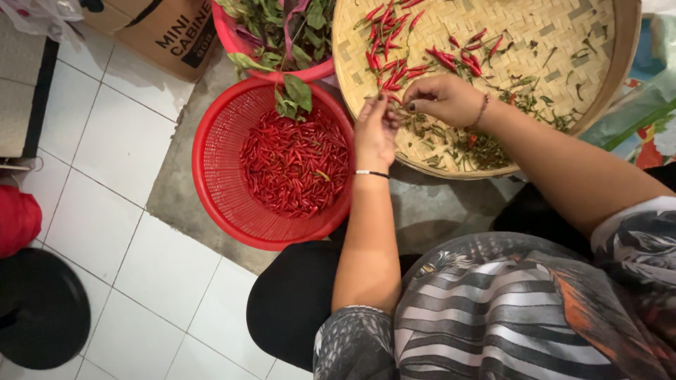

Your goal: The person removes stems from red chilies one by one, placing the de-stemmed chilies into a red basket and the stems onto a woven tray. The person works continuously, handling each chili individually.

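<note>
Chili [391, 98] pinched between your two hands, held just over the near rim of the tray [563, 42], beside the red basket [211, 162]. It is small and largely covered by your fingertips; from what shows, its long axis seems to run roughly left to right between the hands, but which end carries the stem cannot be told.

Left hand [374, 134]: fingers curled in, tips closed on one end of the chili, wrist above the basket's right rim. Right hand [442, 98]: fingers bent and closed on the other end, knuckles up, over the tray.

Judgement on the step: you appear to be pulling the stem off. Grip the stem close to the cap with one hand and the flesh just behind it with the other, then pull along the chili's length rather than bending across it, so the pod does not tear. Keep both hands low over the tray so the stem falls among the green stems [458, 144] already lying there, not into the basket.

Surroundings: loose red chilies [394, 42] lie on the far left part of the tray, pointing mostly toward its far edge. The basket holds a heap of stemmed chilies [296, 165] with a few green leaves [292, 95] at its far rim. Behind it stands a pink tub [229, 35] of leafy stalks. A carton [169, 32] sits on the tiled floor [120, 141] at upper left.
</note>
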